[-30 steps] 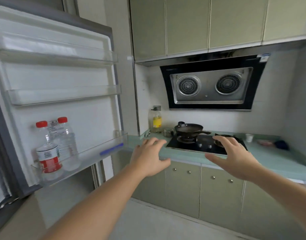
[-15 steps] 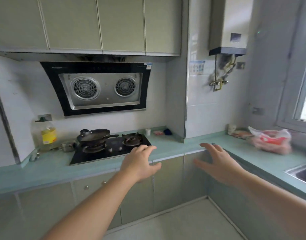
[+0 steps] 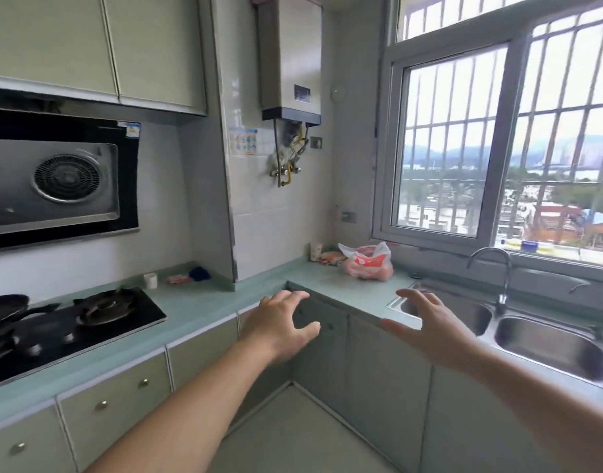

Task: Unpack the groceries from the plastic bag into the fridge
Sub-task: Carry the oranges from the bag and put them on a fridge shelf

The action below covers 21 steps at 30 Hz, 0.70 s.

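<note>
- Hands empty: left hand (image 3: 282,327) and right hand (image 3: 429,331) at lower centre, each grip spread, holding nothing.
- Plastic bag (image 3: 367,260) sat on table (image 3: 330,285), right of centre below window (image 3: 498,138).
- Step looked like reaching for bag; next needs closing in, grasping it.

left hand (image 3: 280,324) outstretched, fingers spread, right hand (image 3: 429,327) likewise, both empty

**One head-worn view, aimed at the counter corner**

The scene is seen from head height, facing forward and down over the pale green L-shaped countertop (image 3: 204,312). The steel double sink (image 3: 549,339) lies near, at right; the barred window (image 3: 498,138) is faced beyond.
</note>
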### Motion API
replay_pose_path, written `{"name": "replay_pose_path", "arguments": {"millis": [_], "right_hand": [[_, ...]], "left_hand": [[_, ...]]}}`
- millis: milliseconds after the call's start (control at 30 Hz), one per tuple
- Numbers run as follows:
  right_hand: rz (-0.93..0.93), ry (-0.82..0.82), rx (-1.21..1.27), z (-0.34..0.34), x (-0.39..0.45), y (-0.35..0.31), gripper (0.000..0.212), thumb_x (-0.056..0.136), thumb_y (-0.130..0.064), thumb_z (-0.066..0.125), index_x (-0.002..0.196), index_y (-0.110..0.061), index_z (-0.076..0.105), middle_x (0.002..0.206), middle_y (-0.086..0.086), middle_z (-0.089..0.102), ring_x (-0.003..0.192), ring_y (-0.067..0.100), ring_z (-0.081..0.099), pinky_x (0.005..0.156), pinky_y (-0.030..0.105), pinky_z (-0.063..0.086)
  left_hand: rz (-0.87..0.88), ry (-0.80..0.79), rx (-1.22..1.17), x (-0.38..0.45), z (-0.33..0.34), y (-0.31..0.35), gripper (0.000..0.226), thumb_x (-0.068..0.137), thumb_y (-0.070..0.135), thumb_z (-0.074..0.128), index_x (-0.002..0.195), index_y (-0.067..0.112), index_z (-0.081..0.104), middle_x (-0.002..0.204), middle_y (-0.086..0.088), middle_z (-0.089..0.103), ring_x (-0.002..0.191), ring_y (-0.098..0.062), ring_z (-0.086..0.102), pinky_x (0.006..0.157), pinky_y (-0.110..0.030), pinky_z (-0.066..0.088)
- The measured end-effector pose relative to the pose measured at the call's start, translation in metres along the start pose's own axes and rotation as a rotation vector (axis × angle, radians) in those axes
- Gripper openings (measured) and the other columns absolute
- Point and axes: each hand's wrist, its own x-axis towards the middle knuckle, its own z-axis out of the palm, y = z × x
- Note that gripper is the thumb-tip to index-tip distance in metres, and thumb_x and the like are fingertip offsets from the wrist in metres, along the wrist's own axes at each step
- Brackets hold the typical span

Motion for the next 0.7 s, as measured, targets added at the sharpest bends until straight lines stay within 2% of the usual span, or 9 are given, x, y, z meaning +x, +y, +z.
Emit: {"name": "replay_pose_path", "arguments": {"millis": [67,133,367,500,633,700], "right_hand": [[0.029,0.005,0.077,-0.011,0.003,0.021,0.068,0.076,-0.067,0.058,0.135,-0.038,0.041,0.131,-0.004,0.045,0.122,0.016,0.046,0.101,0.034,0.042],[0.048,-0.001,0.103,-0.019,0.004,0.041,0.061,0.079,-0.063,0.060,0.133,-0.038,0.043,0.131,-0.005,0.044,0.122,0.015,0.047,0.101,0.033,0.042],[0.083,0.023,0.065,-0.033,0.026,0.086,0.062,0.082,-0.061,0.060,0.136,-0.039,0.039,0.131,-0.006,0.044,0.123,0.016,0.045,0.098,0.029,0.038],[0.084,0.023,0.049,-0.028,0.054,0.099,0.066,0.083,-0.060,0.059,0.140,-0.040,0.034,0.132,-0.010,0.043,0.126,0.016,0.043,0.100,0.029,0.036],[0.115,0.017,0.017,-0.012,0.098,0.110,0.065,0.082,-0.061,0.059,0.139,-0.041,0.033,0.118,-0.017,0.038,0.124,0.014,0.044,0.101,0.031,0.038],[0.131,0.023,-0.004,-0.002,0.130,0.112,0.066,0.081,-0.062,0.058,0.138,-0.041,0.034,0.118,-0.015,0.039,0.119,0.014,0.045,0.098,0.030,0.038]], "left_hand": [[0.017,-0.023,-0.004,0.011,0.013,0.023,0.062,0.084,0.058,0.052,0.141,0.039,0.037,0.145,0.013,0.039,0.135,-0.013,0.034,0.107,-0.036,0.037],[0.027,-0.046,-0.008,0.021,0.025,0.041,0.061,0.085,0.057,0.053,0.141,0.038,0.038,0.146,0.013,0.039,0.136,-0.014,0.033,0.108,-0.036,0.035],[0.100,-0.070,0.035,0.074,0.052,0.080,0.062,0.085,0.058,0.052,0.141,0.037,0.038,0.146,0.013,0.039,0.135,-0.013,0.034,0.108,-0.036,0.037],[0.125,-0.083,0.045,0.113,0.070,0.077,0.062,0.085,0.058,0.052,0.141,0.038,0.038,0.147,0.012,0.038,0.135,-0.013,0.033,0.107,-0.036,0.037],[0.131,-0.093,0.025,0.162,0.095,0.054,0.061,0.084,0.058,0.053,0.140,0.038,0.039,0.147,0.012,0.039,0.134,-0.014,0.035,0.108,-0.036,0.036],[0.133,-0.099,0.001,0.191,0.107,0.036,0.061,0.084,0.058,0.053,0.140,0.038,0.040,0.147,0.011,0.039,0.134,-0.014,0.035,0.109,-0.035,0.034]]}}
